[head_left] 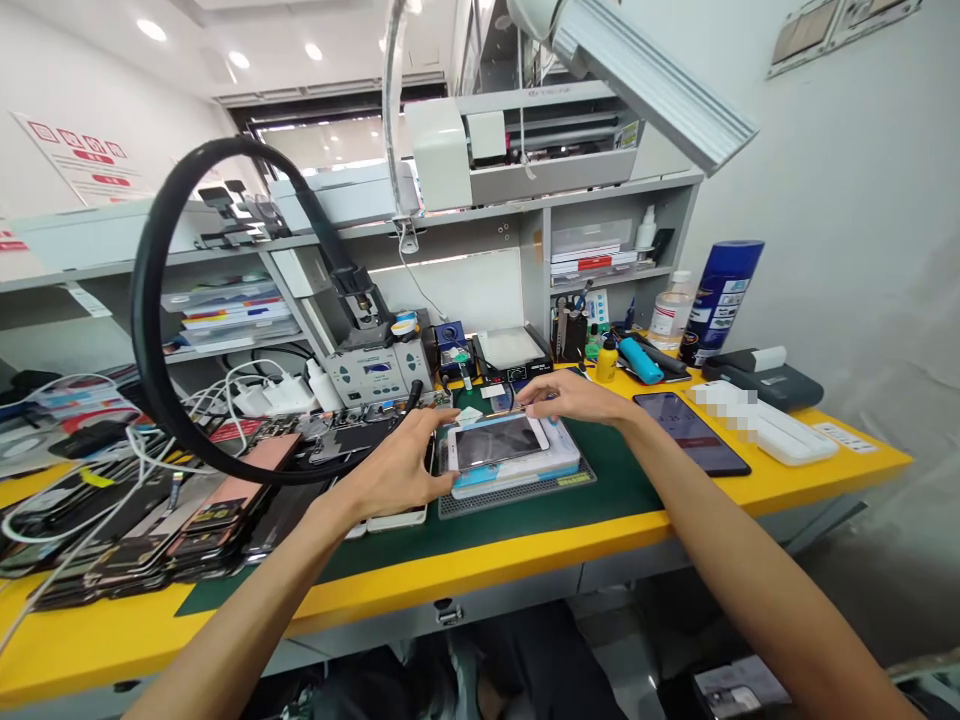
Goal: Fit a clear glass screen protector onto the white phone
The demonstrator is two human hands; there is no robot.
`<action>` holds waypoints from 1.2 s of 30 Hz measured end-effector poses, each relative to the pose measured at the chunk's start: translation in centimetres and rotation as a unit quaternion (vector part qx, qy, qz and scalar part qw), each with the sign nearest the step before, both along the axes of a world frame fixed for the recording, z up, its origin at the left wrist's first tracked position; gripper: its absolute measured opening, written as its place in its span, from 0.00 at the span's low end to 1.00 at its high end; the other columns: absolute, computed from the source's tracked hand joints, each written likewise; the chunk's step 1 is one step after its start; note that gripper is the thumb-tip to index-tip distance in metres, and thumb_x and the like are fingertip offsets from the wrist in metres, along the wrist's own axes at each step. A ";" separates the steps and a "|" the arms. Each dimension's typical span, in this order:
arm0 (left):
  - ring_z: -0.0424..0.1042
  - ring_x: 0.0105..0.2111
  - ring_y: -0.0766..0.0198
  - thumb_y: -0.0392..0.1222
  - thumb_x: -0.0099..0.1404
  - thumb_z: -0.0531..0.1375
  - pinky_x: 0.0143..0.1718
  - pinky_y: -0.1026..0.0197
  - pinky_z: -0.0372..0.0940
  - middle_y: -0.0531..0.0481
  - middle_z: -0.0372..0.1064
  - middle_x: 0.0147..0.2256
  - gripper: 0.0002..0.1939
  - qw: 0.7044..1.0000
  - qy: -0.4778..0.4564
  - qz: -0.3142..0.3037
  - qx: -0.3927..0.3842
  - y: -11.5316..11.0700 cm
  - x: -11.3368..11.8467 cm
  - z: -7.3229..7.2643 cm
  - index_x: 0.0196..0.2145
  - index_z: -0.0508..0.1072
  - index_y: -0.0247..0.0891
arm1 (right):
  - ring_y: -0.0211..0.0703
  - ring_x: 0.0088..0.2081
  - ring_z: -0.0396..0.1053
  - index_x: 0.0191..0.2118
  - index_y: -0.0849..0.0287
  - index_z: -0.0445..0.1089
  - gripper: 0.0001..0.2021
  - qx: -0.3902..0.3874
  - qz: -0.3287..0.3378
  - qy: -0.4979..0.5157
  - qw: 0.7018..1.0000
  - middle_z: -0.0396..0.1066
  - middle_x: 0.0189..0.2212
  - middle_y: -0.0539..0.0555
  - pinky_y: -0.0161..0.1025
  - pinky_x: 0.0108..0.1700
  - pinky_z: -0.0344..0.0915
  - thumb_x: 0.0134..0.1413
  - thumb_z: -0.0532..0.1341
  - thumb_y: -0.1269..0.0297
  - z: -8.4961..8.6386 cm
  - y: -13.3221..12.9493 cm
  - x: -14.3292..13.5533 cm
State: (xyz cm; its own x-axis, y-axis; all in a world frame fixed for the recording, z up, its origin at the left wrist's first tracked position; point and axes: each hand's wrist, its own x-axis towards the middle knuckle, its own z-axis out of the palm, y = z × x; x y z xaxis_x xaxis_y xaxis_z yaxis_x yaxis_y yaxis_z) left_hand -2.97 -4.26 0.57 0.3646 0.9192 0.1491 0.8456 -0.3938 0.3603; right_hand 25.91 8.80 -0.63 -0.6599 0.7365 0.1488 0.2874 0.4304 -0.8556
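Note:
A white-framed phone (498, 441) with a dark screen lies on a white and blue box (525, 473), which rests on a grey perforated pad (480, 503) over the green mat (615, 480). My left hand (405, 460) is at the phone's left end, thumb and fingers spread apart around that side. Behind the phone's far right corner, my right hand (566, 396) has its fingers bent close to a thin part at the far edge. Whether its fingertips pinch anything is too small to tell.
Stacked phone parts (217, 510) and white cables crowd the left side, under a thick black hose (142, 300). A dark phone (690, 433), a white tray (772, 425) and a blue can (721, 300) stand right. A repair station (379, 372) is behind.

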 end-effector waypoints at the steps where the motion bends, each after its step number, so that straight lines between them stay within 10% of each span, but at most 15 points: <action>1: 0.62 0.62 0.45 0.51 0.62 0.62 0.62 0.46 0.60 0.39 0.60 0.62 0.37 1.000 -0.008 -0.002 0.003 0.2 -0.1 -0.2 0.66 0.57 0.41 | 0.51 0.40 0.76 0.44 0.58 0.81 0.17 0.002 0.002 -0.005 1.000 0.80 0.42 0.59 0.37 0.31 0.70 0.47 0.71 0.60 0.2 -0.1 0.2; 17: 0.65 0.60 0.47 0.56 0.63 0.62 0.62 0.48 0.61 0.42 0.62 0.61 0.36 0.999 -0.026 -0.042 -0.005 2.9 -1.3 -2.6 0.65 0.58 0.44 | 0.58 0.57 0.66 0.67 0.47 0.62 0.45 0.108 0.078 -0.214 0.968 0.65 0.61 0.57 0.42 0.51 0.67 0.42 0.74 0.49 0.4 -1.1 0.7; 36: 0.64 0.60 0.45 0.56 0.62 0.63 0.61 0.46 0.62 0.45 0.61 0.62 0.38 0.999 -0.027 -0.014 -0.031 2.2 -2.5 -3.4 0.66 0.56 0.48 | 0.61 0.51 0.71 0.66 0.41 0.62 0.42 0.141 0.104 -0.250 0.952 0.69 0.57 0.56 0.47 0.48 0.72 0.44 0.73 0.54 0.8 0.2 0.4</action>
State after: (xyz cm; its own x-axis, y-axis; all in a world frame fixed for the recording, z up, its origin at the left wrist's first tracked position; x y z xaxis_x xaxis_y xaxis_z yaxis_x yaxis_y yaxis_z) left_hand -5.45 -2.09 -2.79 0.3834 0.9168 0.1120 0.8133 -0.3926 0.4295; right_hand 26.27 9.03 0.21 -0.8272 0.5598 -0.0495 0.5121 0.7145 -0.4768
